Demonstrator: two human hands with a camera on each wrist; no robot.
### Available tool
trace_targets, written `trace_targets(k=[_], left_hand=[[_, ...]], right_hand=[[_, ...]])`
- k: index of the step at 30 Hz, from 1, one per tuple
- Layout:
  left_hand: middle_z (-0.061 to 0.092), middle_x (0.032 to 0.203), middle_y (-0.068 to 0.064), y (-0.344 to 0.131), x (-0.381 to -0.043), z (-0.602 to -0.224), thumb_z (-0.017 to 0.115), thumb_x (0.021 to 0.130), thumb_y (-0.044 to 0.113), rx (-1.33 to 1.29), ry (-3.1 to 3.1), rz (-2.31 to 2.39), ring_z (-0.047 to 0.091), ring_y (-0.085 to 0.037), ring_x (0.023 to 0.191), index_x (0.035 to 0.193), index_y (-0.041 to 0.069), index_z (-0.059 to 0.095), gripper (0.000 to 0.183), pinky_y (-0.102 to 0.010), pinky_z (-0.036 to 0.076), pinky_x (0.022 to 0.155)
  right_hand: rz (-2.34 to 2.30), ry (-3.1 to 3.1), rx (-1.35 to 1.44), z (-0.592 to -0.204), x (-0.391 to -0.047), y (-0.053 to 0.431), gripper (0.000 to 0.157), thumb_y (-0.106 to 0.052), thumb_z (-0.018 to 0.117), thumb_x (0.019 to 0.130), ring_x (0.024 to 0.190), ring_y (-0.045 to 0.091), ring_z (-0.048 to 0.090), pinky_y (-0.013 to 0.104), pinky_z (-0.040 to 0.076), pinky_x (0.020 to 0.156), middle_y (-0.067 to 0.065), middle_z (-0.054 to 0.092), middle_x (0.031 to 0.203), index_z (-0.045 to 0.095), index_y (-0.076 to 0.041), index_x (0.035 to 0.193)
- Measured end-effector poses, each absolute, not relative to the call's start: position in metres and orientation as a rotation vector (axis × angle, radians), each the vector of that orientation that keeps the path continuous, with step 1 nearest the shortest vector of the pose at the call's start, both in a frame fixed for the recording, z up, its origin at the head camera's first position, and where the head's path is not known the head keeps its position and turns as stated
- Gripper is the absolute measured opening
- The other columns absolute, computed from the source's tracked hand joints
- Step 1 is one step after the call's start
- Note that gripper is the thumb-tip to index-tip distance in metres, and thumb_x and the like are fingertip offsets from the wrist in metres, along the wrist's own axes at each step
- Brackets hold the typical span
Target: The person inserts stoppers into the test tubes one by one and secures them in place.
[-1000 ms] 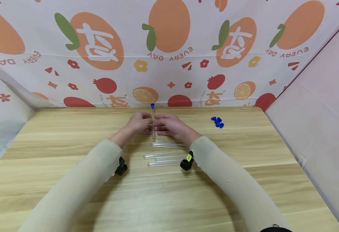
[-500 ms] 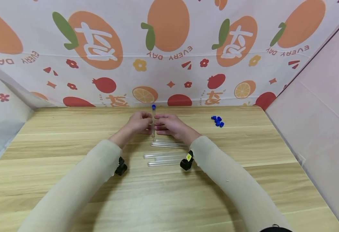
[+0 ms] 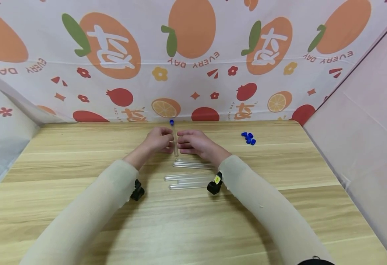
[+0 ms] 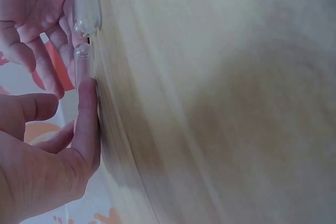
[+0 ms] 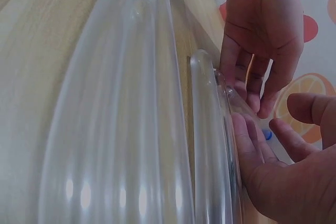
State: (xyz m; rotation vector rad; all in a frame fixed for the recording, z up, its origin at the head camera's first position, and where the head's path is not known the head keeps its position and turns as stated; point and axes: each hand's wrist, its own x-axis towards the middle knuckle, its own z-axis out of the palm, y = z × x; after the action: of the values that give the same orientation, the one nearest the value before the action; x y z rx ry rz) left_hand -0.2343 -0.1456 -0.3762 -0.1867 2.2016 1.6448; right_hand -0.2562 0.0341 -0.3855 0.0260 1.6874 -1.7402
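A clear test tube [image 3: 175, 147] with a blue cap [image 3: 171, 122] lies on the table between my two hands, slanted a little, its capped end pointing to the back. My left hand [image 3: 159, 140] rests at its left side with fingers loosely bent. In the left wrist view a finger [image 4: 86, 121] lies right at the tube's rounded end [image 4: 83, 59]. My right hand [image 3: 196, 143] is on the other side, fingers spread and pointing at the tube. Neither hand is curled round it. In the right wrist view the blue cap [image 5: 268, 134] shows beyond the fingers.
Several uncapped clear tubes [image 3: 186, 187] lie sideways in front of the hands, partly under the right wrist. A small heap of blue caps [image 3: 248, 138] sits at the back right of the wooden table [image 3: 80, 206]. A fruit-print cloth [image 3: 193, 84] hangs behind the table's far edge.
The capped tube has shifted slightly between the hands, its cap end swinging right and then left, so that it now slants left. Both hands have hardly moved.
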Motion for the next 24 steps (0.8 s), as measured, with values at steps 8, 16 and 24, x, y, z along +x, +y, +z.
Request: trace_targets(k=[8,16,24], left_hand=[[0.049,0.131,-0.024,-0.148,-0.231,-0.371,0.044,0.103,0.010,-0.198,2.227,1.636,0.057,-0.032,0.108,0.149,-0.005,0.036,0.049,-0.042,0.058,0.091],[0.048,0.125,-0.022,-0.156,-0.226,-0.368,0.044,0.104,0.011,-0.157,2.303,1.607,0.059,-0.035,0.105,0.145,-0.006,0.041,0.045,-0.042,0.059,0.088],[0.048,0.124,-0.021,-0.165,-0.219,-0.363,0.043,0.104,0.012,-0.108,2.327,1.569,0.057,-0.032,0.103,0.144,-0.006,0.041,0.045,-0.043,0.058,0.089]], right_hand=[[-1.738,1.696,0.005,-0.380,-0.256,0.052,0.044,-0.011,0.057,0.101,0.113,0.027,0.061,0.039,0.053,0.101,0.019,0.058,0.133,0.051,-0.009,0.144],[-1.738,1.896,-0.150,-0.364,-0.250,0.105,0.039,-0.016,0.058,0.102,0.125,0.038,0.054,0.048,0.047,0.106,0.020,0.052,0.140,0.053,-0.008,0.139],[-1.635,2.324,-0.208,-0.350,-0.261,0.168,0.035,-0.017,0.056,0.102,0.119,0.032,0.056,0.049,0.051,0.102,0.021,0.054,0.136,0.056,-0.007,0.136]])
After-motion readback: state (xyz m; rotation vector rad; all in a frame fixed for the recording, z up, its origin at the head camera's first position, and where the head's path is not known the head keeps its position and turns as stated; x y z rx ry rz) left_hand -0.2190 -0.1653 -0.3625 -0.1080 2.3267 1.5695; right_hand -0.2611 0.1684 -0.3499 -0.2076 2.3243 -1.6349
